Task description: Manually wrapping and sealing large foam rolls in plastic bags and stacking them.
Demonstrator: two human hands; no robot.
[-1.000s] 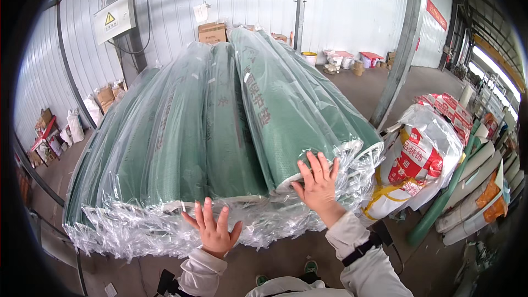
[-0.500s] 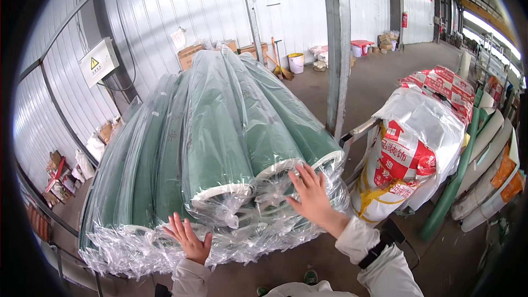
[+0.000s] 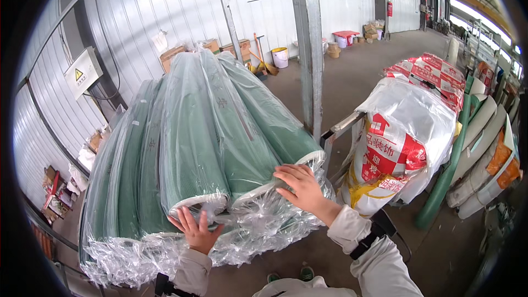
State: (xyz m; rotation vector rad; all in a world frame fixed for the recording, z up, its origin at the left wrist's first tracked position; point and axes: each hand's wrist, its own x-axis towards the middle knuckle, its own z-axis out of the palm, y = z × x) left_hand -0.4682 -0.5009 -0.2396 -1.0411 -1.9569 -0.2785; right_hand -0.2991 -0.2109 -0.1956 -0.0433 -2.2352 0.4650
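Several green rolls in clear plastic wrap lie side by side in a stack before me, with white rims at their near ends. My left hand, fingers spread, is at the near end of the left upper roll, against its lower rim. My right hand lies with outstretched fingers at the near end of the middle upper roll, on its right side. The right upper roll is just beyond that hand. Bunched clear plastic wrap covers the lower roll ends.
A metal post stands right of the stack. Further right are a large white-and-red wrapped bundle and a thin green roll. Along the far wall stand a bucket, a broom and cardboard boxes.
My view has turned a little to the right. The middle upper roll's near end sits lower and closer to me. Both hands have come against the roll ends.
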